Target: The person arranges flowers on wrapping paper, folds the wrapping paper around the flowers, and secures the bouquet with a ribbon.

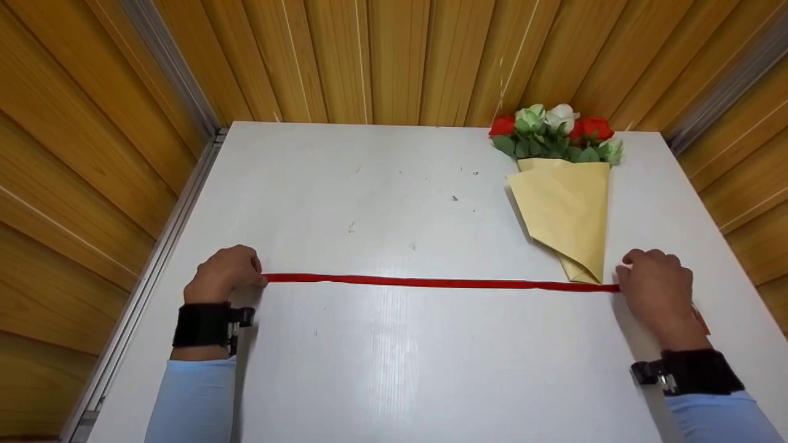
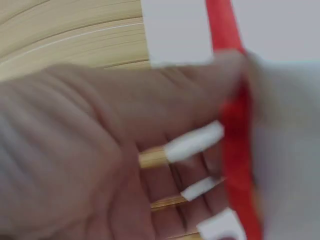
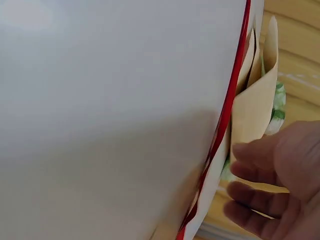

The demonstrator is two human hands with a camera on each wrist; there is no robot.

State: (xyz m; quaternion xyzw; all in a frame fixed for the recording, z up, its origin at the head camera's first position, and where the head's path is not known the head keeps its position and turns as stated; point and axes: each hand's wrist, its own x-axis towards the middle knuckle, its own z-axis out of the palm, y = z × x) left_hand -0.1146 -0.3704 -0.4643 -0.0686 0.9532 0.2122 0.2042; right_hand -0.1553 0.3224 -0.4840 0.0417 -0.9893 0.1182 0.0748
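Note:
A narrow red ribbon (image 1: 431, 282) stretches almost straight across the white table between both hands. Its left end is pinched by my left hand (image 1: 228, 271); in the left wrist view the thumb lies over the ribbon (image 2: 237, 150), which runs on past the fingers. My right hand (image 1: 657, 289) is at the ribbon's other end. The right wrist view shows this hand (image 3: 280, 175) with loosely bent fingers, a little apart from the ribbon (image 3: 227, 107). A bouquet in tan wrapping paper (image 1: 566, 209) lies behind the ribbon, its pointed lower end close to it.
Red, white and pale green flowers (image 1: 557, 132) point toward the back edge of the white table (image 1: 369, 203). Wood-panelled walls (image 1: 394, 61) stand behind and at both sides. A metal rail (image 1: 154, 264) follows the left edge.

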